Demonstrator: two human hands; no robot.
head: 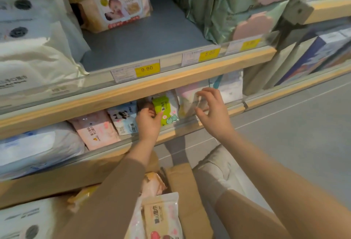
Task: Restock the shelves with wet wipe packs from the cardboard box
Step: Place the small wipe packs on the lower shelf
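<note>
My left hand (149,122) grips a small green wet wipe pack (167,110) on the middle shelf, with the thumb on its front. My right hand (212,111) pinches the edge of a pale pink pack (187,98) standing just to the right on the same shelf. Left of the green pack stand a blue panda pack (124,118) and a pink pack (96,129). Below my arms sits the open cardboard box (187,191) with several pink and cream wipe packs (161,217) inside.
The upper shelf (144,35) holds a baby-print pack (114,4) at the back, white packs on the left and green packs on the right. Yellow price tags (147,68) line its wooden edge. Large white packs (36,147) fill the left. Grey floor (294,134) lies to the right.
</note>
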